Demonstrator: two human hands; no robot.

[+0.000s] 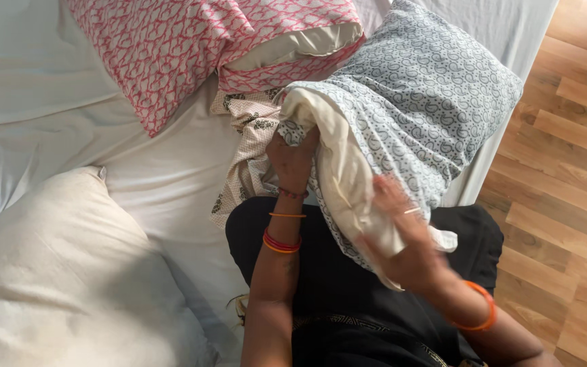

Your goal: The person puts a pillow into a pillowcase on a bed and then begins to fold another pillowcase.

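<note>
A pillow in a blue-grey patterned cover [429,102] lies across the bed's edge, its cream inner pillow [344,183] bulging out of the open end toward me. My left hand [292,160] grips the rim of the cover at that opening. My right hand [402,234], blurred by motion, presses on the cream pillow and the cover's lower edge. Red and orange bangles circle both wrists.
A pink patterned pillow [191,47] lies at the top, a cream cloth with dark print [249,156] under it. A bare cream pillow [62,272] sits lower left on the white bedsheet [42,109]. Wooden floor [565,170] runs along the right.
</note>
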